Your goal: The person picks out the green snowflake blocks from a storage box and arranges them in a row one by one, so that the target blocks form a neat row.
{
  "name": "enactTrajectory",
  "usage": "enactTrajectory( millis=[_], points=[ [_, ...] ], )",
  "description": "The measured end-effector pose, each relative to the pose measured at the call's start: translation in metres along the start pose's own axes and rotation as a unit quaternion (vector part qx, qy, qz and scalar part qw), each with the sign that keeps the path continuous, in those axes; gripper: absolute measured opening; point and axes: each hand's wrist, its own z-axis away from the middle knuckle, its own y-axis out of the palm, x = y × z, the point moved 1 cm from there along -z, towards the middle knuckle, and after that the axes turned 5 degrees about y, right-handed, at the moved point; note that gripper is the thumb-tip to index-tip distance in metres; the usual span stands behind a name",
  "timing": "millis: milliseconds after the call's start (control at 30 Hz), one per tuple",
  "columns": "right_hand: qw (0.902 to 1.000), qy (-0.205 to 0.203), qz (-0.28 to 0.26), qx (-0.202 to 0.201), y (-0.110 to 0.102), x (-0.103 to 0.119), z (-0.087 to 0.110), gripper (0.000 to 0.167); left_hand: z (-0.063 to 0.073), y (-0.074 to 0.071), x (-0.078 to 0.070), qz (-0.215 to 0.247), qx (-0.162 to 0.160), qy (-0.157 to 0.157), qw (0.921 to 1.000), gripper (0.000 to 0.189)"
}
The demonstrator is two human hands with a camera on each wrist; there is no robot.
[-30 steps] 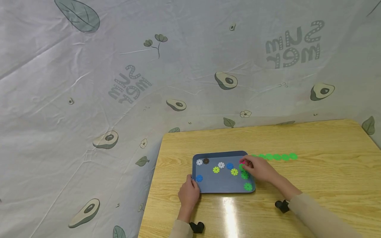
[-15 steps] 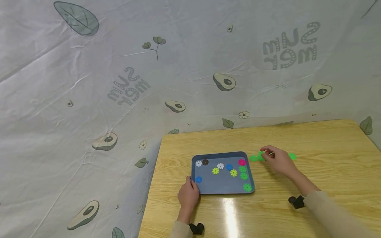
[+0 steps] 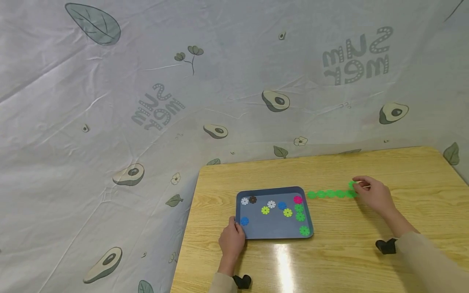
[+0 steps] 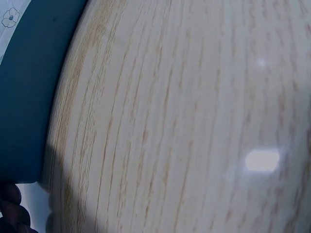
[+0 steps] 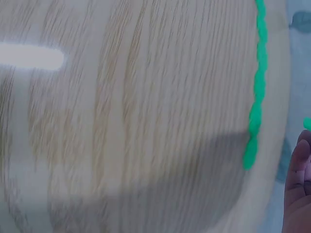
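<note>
My left hand (image 3: 232,240) grips the front left corner of a blue-grey tray (image 3: 272,228). Its fingers (image 4: 13,209) show at the lower left of the left wrist view, under the tray's edge. My right hand (image 3: 375,198) pinches a green notched plastic disc (image 3: 352,184) between thumb and fingertips. That disc is just behind the right end of a row of green discs (image 3: 330,193) lying on the table. In the right wrist view the row (image 5: 260,85) runs down the table, and my right fingers (image 5: 297,170) show at the right edge.
On the tray lie several similar discs: white (image 3: 271,204), brown (image 3: 253,200), blue (image 3: 244,221), yellow (image 3: 287,213), pink (image 3: 298,200) and green (image 3: 304,230). A patterned cloth (image 3: 234,81) hangs behind the wooden table (image 3: 388,167).
My right hand has moved from the tray's right side along the green row to its right end, where a green disc now shows in its fingers. My left hand stays on the tray.
</note>
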Motion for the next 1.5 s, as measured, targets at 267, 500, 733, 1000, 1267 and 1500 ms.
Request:
enactTrajectory(
  millis=[267,500,733,1000,1267,1500],
  points=[
    [0.9986,0.048,0.015,-0.018,-0.015,-0.03,0.0,0.042,-0.002,0.001,0.0,0.0,0.01,-0.002,0.9999,0.02],
    [0.9964,0.083,0.015,-0.005,-0.023,-0.036,0.004,0.046,-0.002,0.0,0.0,0.001,0.012,-0.003,0.9999,0.02],
    [0.9946,0.098,0.034,-0.003,-0.021,-0.049,0.007,0.044,-0.002,0.0,-0.002,0.001,0.012,-0.001,0.9999,0.021],
    [0.994,0.1,0.04,0.014,-0.021,-0.049,0.009,0.042,-0.002,0.0,-0.001,-0.004,0.011,-0.003,0.9999,0.021],
    [0.9935,0.09,0.067,0.014,-0.021,-0.047,0.003,0.039,-0.001,0.0,0.0,-0.007,0.01,-0.004,0.9999,0.02],
    [0.9929,0.063,0.099,0.019,-0.016,-0.054,-0.003,0.036,-0.001,-0.001,0.0,-0.001,0.009,-0.003,1.0,0.02]
  ],
)
